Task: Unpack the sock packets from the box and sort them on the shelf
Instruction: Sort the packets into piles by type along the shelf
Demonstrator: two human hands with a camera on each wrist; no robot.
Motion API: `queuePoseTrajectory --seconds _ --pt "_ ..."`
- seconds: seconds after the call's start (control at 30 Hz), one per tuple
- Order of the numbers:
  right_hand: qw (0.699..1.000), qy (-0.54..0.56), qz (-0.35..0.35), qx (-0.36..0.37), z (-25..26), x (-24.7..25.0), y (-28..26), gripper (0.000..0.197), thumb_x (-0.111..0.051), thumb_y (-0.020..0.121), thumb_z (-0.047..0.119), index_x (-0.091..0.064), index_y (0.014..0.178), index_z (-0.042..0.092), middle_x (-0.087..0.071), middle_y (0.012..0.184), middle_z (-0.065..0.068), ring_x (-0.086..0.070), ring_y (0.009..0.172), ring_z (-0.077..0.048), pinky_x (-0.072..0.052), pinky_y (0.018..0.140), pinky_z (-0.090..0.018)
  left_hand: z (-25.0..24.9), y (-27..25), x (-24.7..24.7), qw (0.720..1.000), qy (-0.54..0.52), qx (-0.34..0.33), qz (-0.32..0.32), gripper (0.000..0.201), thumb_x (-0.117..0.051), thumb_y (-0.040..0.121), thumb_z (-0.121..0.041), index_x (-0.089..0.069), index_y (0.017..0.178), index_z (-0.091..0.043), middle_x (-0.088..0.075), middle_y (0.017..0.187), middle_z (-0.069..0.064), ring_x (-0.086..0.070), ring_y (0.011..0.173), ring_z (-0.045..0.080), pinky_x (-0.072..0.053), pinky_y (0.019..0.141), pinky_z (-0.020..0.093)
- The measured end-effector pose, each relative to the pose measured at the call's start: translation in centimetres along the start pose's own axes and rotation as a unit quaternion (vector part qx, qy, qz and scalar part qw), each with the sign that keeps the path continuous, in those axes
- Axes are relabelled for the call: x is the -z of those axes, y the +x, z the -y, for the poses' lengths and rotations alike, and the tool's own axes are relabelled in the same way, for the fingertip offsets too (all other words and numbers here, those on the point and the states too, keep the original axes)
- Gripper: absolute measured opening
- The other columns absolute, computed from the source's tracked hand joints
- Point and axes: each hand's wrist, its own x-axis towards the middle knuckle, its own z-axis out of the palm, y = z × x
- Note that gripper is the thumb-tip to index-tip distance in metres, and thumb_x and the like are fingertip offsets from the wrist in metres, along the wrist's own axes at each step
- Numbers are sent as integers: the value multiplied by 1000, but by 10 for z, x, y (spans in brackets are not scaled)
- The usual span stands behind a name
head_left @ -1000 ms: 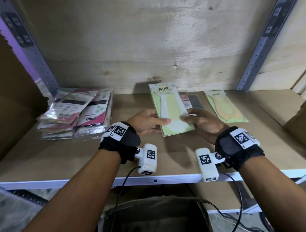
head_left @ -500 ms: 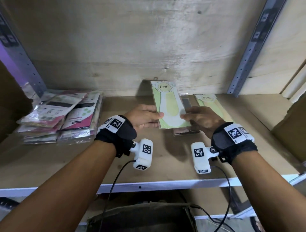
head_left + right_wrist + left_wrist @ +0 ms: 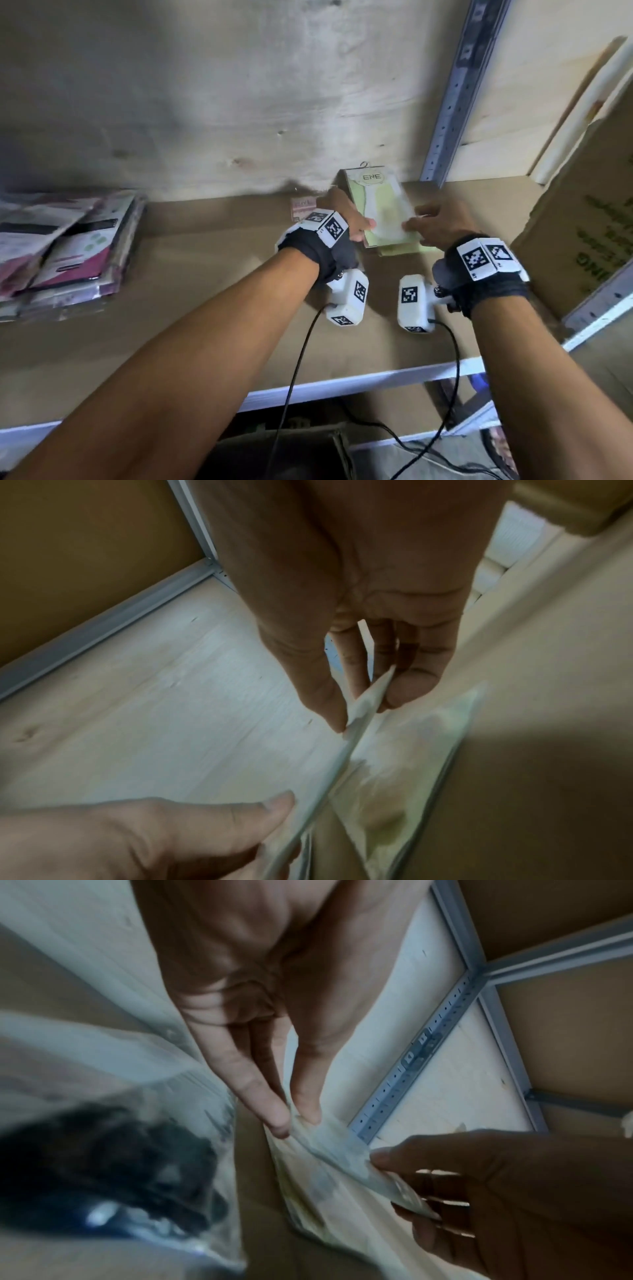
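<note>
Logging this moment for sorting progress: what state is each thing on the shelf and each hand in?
green ENE packet: held above a similar packet, tilted
left hand: pinching its left edge
right hand: pinching its right edge
lower green packet: lying flat on shelf
pink packet stack: piled at left, untidy

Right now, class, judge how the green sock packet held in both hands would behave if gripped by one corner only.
The green sock packet looks thin and flat, so probably light. Its glossy wrap may be slippery. Pinched at its edges by the left hand and right hand, it likely droops.
</note>
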Motion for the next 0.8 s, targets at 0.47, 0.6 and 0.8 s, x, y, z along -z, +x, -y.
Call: queuePoseTrajectory --seconds 0.47,0.6,0.8 --pt "990 -138 0 -27 -6 7 -4 46 -76 80 28 -66 118 4 -67 117 -14 -63 107 -30 -49 83 -30 -10 13 -35 973 228 -8 -35 70 -84 74 -34 -58 127 3 -69 114 19 -68 106 31 -58 89 37" --pt "990 -134 -3 -33 -10 7 -1 46 -73 81 30 -63 119 4 -65 115 -14 -55 92 -25 -38 68 -26 -15 11 -37 965 258 -11 -46 64 -85 72 -36 -63 121 0 -71 112 14 -68 108 26 -58 88 36" --pt "992 -115 5 -43 -15 6 -3 34 -69 84 24 -68 112 4 -68 110 -13 -58 89 -27 -42 69 -27 -12 9 -37 964 261 12 -49 55 -88 66 -37 -71 109 -6 -74 105 9 -71 97 18 -52 65 24"
